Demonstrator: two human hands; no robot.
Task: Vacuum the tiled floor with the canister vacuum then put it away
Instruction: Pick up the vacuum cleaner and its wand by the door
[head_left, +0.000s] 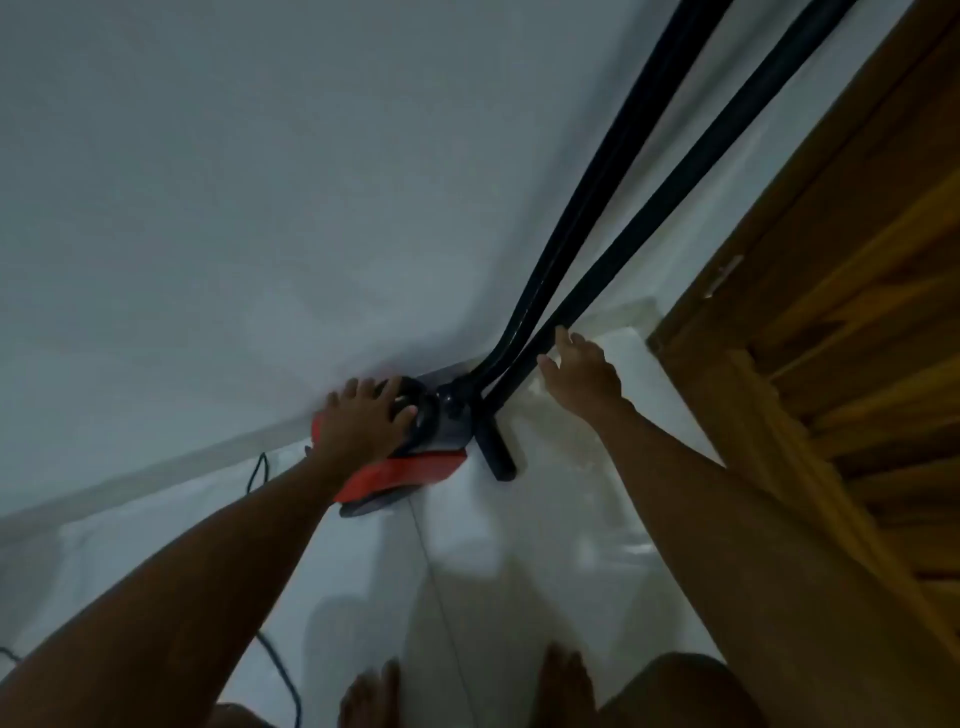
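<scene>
Both hands are working at the vacuum (415, 457), which is sitting on the floor (493, 571) against the wall (208, 208) beside a door (831, 312): the left hand (363, 421) is pressing spread fingers on its top, and the right hand (584, 371) is lying released, fingers straight, against the leaning wand (670, 208). Risk: the wand and hose (587, 187) may be sliding down the wall if let go unsteadied, and the loose cord (283, 670) near the feet may be inviting a trip.

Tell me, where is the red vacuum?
The vacuum canister sits mid-frame on the tiled floor against the white wall, under the left hand.
</scene>
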